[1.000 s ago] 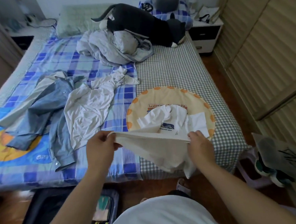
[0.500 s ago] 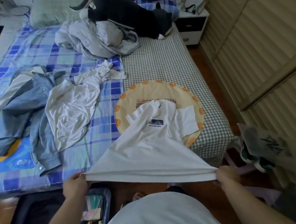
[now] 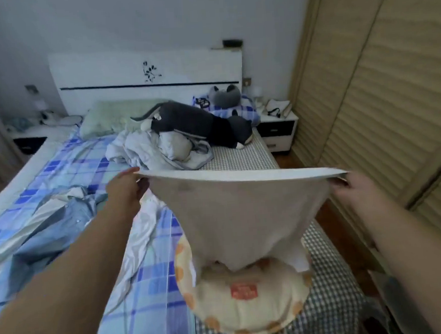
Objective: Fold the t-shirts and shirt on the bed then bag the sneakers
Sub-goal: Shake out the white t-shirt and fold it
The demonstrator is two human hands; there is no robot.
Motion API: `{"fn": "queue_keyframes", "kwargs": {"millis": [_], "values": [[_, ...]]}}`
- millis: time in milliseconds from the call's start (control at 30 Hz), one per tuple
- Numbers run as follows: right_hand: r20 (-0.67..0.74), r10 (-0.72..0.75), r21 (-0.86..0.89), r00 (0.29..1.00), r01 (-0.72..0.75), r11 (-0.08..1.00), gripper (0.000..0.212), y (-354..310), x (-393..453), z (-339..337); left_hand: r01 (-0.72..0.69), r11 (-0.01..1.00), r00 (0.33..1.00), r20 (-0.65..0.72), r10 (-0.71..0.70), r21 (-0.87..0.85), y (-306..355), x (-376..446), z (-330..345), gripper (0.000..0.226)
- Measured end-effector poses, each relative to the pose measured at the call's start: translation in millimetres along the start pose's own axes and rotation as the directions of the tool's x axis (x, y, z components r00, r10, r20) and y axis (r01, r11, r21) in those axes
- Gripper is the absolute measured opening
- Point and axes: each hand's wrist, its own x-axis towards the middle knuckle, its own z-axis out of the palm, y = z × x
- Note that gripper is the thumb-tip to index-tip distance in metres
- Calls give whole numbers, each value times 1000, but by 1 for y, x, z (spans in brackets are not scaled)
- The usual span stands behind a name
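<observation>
A white t-shirt (image 3: pixel 240 217) hangs in the air over the bed, its hem stretched taut between my hands. My left hand (image 3: pixel 125 190) pinches the hem's left corner and my right hand (image 3: pixel 352 187) pinches the right corner. The shirt's lower end rests bunched on a round cream cushion (image 3: pixel 246 306) with orange dots. A blue denim shirt (image 3: pixel 54 230) lies crumpled on the left of the bed. Another white t-shirt (image 3: pixel 143 232) lies next to it, partly behind my left arm. The sneakers are out of view.
A blue plaid sheet (image 3: pixel 150 297) covers the bed's left, a grey checked one (image 3: pixel 329 287) the right. A rumpled quilt (image 3: pixel 161 151) and a dark plush cat (image 3: pixel 198 124) lie near the headboard. A slatted wardrobe (image 3: pixel 381 90) lines the right side, beside a nightstand (image 3: pixel 279 130).
Both hands have lifted the white t-shirt's hem from the bed's near edge up and forward over the bed. The head view has tilted up towards the headboard.
</observation>
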Motion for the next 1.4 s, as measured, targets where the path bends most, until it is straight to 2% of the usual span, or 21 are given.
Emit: {"fn": "queue_keyframes", "kwargs": {"millis": [33,67,100,133,167,233,367,533,733,833,933,1033,1133,1200,1300,1400], "values": [[34,8,-5,999,-8,1000,45,-32,0,22,-70,995,997,36,73,-71,43,4,29,27],[67,-31,13,997,30,999,46,-55,1,43,-139,983,987,59,147,-118,82,4,54,29],[93,-114,83,989,107,991,35,-81,4,63,-195,969,975,82,209,-150,116,1,74,30],[63,-191,121,980,183,976,28,-104,2,86,-241,957,961,96,258,-160,145,-2,90,31],[64,-238,143,969,227,963,29,-123,-2,103,-278,946,950,97,296,-169,168,-7,101,31],[111,-337,165,935,317,934,28,-139,-21,112,-329,925,933,86,350,-188,199,-11,111,32],[94,-368,168,925,349,922,32,-143,-32,106,-358,917,921,93,378,-178,207,-15,105,30],[16,-295,-15,955,296,955,40,-74,-25,44,-337,939,938,107,329,70,121,-6,47,28],[-154,-136,-314,979,82,946,37,51,-13,-65,-43,946,999,26,37,322,-43,1,-39,29],[-230,-75,-463,970,-41,886,33,111,0,-116,118,894,993,-57,-103,433,-122,4,-76,31],[-324,2,-598,946,-207,774,29,173,16,-169,254,787,967,-138,-214,562,-200,7,-112,28],[-415,73,-645,907,-349,680,24,226,29,-214,351,699,936,-221,-272,623,-264,11,-143,28],[-451,119,-617,885,-405,674,31,260,29,-232,389,693,921,-233,-313,607,-286,17,-154,20],[-457,142,-598,878,-421,682,22,271,19,-235,403,735,915,-254,-313,545,-283,15,-158,14],[-466,142,-547,873,-411,729,11,277,-3,-229,320,742,943,-279,-185,589,-267,12,-169,17],[-506,61,-651,860,-428,627,26,283,-28,-238,286,690,947,-305,-99,665,-259,11,-193,25]]}}
